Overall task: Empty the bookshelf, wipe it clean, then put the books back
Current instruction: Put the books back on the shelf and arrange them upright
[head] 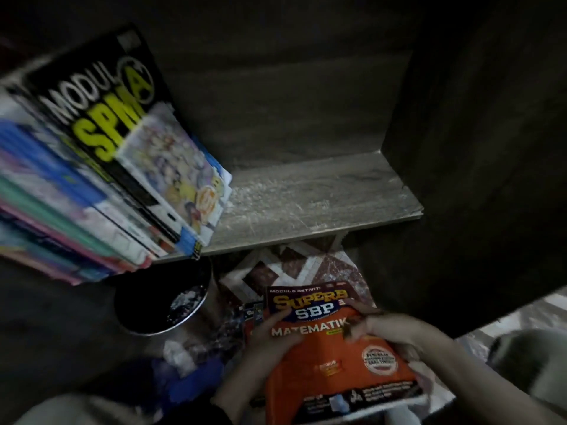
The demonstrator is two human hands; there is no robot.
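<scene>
At nine o'clock, books point(92, 179) lean on the dusty shelf point(322, 197). At six, the left hand point(270, 335) grips an orange workbook point(334, 366) by one edge, and the right hand point(395, 332) grips the other. It looks like a light, floppy paperback, probably best supported along the spine.

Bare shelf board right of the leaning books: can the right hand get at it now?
Probably yes for the path: nothing shows between the right hand and the shelf board. But its fingers grip the orange book, so it would arrive carrying that.
</scene>
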